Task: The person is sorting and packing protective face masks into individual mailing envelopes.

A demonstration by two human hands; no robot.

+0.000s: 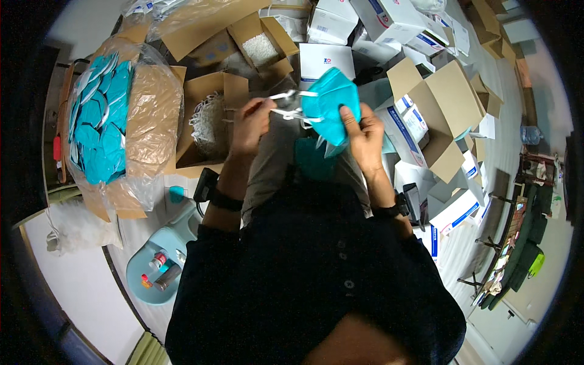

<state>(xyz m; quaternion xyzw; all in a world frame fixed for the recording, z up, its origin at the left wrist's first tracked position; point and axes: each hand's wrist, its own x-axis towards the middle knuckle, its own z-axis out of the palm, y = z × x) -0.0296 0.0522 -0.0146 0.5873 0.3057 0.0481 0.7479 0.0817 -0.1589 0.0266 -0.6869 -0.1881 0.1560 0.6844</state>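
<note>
In front of my lap, my right hand [366, 132] grips a teal folded face mask [331, 97], thumb on its front and fingers behind it. White elastic straps [291, 114] stretch from the mask's left side to my left hand [253, 125], whose fingers are pinched on them. The straps look blurred close to that hand. Beneath the mask, more teal material [315, 155] shows between my legs. Just left of my left hand, a brown carton [236, 90] holds a heap of white straps [208, 126].
A plastic-lined carton [152, 103] full of teal masks stands at far left. Another carton [283, 39] holds white straps. White boxes [331, 21] pile up ahead. An open brown carton [459, 97] is at right. Bottles lie on a pale blue stool [143, 289].
</note>
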